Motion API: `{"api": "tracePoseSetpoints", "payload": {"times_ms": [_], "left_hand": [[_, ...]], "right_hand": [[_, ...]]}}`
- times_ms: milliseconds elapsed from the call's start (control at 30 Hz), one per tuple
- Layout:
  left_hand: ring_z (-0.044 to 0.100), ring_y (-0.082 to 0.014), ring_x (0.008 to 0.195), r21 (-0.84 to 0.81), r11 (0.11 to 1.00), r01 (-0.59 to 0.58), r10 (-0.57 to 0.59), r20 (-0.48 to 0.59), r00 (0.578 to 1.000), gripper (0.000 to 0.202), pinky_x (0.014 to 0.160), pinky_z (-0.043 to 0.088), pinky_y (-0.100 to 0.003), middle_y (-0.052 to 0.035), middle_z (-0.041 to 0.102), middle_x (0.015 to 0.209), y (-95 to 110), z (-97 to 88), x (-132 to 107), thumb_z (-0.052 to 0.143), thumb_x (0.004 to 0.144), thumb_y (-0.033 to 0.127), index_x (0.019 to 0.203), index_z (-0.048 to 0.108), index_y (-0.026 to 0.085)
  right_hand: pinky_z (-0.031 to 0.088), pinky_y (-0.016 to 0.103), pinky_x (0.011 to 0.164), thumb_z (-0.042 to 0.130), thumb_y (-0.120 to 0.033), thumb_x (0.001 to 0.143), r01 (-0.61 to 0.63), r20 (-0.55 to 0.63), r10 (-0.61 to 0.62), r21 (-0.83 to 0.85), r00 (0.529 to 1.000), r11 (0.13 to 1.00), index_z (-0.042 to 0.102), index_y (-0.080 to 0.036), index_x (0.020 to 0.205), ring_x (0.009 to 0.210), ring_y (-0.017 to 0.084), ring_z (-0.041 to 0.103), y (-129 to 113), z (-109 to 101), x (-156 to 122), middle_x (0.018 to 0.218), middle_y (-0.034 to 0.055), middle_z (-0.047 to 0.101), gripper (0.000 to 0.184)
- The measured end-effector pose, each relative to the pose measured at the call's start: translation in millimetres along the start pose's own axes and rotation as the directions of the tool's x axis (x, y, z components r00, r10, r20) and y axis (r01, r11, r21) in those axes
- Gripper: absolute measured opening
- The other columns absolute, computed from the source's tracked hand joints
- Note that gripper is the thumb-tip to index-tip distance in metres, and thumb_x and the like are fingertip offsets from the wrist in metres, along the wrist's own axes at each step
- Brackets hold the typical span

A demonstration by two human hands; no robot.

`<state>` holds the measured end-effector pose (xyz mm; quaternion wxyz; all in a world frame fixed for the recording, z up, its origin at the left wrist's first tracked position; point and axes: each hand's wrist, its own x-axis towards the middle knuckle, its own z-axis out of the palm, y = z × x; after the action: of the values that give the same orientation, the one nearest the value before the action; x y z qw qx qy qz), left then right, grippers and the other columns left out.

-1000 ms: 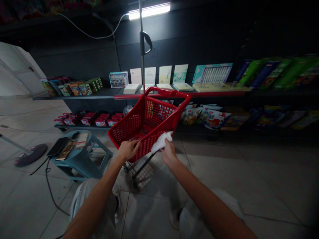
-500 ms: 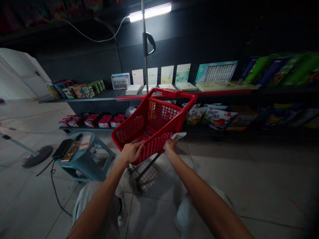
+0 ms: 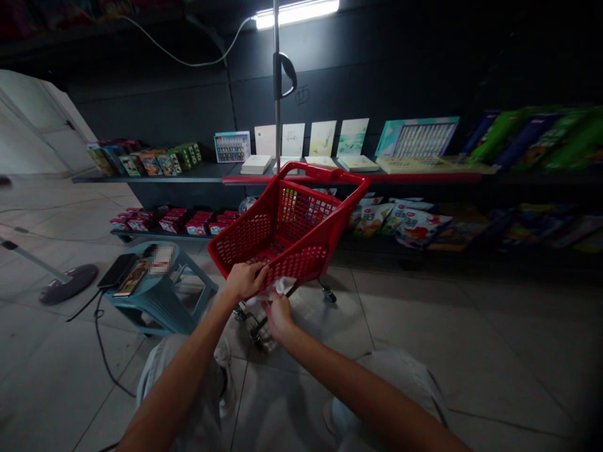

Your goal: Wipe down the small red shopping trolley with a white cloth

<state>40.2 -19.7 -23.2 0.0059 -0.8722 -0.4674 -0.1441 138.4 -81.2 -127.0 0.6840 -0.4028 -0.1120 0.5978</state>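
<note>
A small red plastic shopping cart (image 3: 301, 251) with meshed sides stands before me on dark wheels, its handle toward the shelf. My left hand (image 3: 245, 280) grips the near rim of its basket, fingers curled over the edge. Just to the right and lower, my right hand (image 3: 281, 316) is closed on a crumpled white cloth or tissue (image 3: 284, 286), which lies against the outside of the basket's lower near side. Part of the cloth is hidden behind the fingers.
On the left a blue-grey plastic stool (image 3: 162, 295) bears a dark device and a phone-like object. A cable trails over the floor. Shelves with books (image 3: 257, 164) and snack bags (image 3: 419, 226) run behind the cart. A metal pole (image 3: 277, 125) rises behind it.
My right hand has moved left and down along the cart's side with the white cloth, closer to my left hand. The left hand still holds the rim.
</note>
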Motion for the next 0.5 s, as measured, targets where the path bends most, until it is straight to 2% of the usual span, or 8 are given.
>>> {"api": "tracePoseSetpoints", "payload": {"times_ms": [133,233,367,433,500], "left_hand": [[0.068,-0.0203,0.068,-0.016,1.000,-0.012,0.012,-0.021,1.000,0.053,0.063,0.034,-0.030,-0.0073,0.074,0.074,-1,2.2,0,0.033,0.108,0.051,0.089,0.073,0.022],[0.067,-0.0201,0.066,-0.017,1.000,-0.018,0.017,-0.030,0.999,0.055,0.062,0.033,-0.030,-0.0072,0.073,0.072,0,4.0,0,0.033,0.108,0.053,0.086,0.073,0.022],[0.068,-0.0201,0.067,-0.008,1.000,-0.012,0.012,-0.025,1.000,0.056,0.062,0.034,-0.030,-0.0082,0.075,0.075,5,5.6,0,0.032,0.108,0.052,0.089,0.075,0.021],[0.068,-0.0201,0.068,-0.003,1.000,-0.005,0.005,-0.017,1.000,0.056,0.062,0.035,-0.030,-0.0090,0.076,0.077,6,6.5,0,0.032,0.108,0.051,0.092,0.076,0.021],[0.069,-0.0202,0.070,-0.007,1.000,-0.008,0.008,-0.014,1.000,0.057,0.063,0.037,-0.029,-0.0091,0.077,0.080,6,7.5,1,0.031,0.109,0.052,0.096,0.077,0.021]], "right_hand": [[0.062,0.034,0.088,0.063,-0.023,0.085,-0.195,0.077,0.183,0.197,0.980,0.961,0.062,-0.023,0.100,0.096,0.018,0.075,-24,15,-19,0.096,0.0017,0.078,0.015],[0.064,0.035,0.087,0.058,-0.020,0.090,-0.268,0.084,0.256,0.199,0.963,0.942,0.064,-0.022,0.102,0.096,0.018,0.075,-52,19,-19,0.099,0.0039,0.079,0.013],[0.065,0.034,0.079,0.057,-0.022,0.091,-0.184,0.023,0.183,0.104,0.983,0.977,0.066,-0.020,0.104,0.088,0.017,0.075,-85,15,-11,0.097,0.0032,0.079,0.016],[0.064,0.033,0.077,0.058,-0.024,0.089,-0.100,-0.024,0.103,0.084,0.994,0.991,0.067,-0.020,0.105,0.087,0.017,0.075,-99,12,-6,0.096,0.0026,0.079,0.019],[0.063,0.033,0.080,0.058,-0.030,0.089,0.031,-0.079,-0.027,0.048,0.996,0.998,0.067,-0.020,0.108,0.090,0.018,0.075,-112,10,0,0.098,0.0032,0.079,0.024]]}}
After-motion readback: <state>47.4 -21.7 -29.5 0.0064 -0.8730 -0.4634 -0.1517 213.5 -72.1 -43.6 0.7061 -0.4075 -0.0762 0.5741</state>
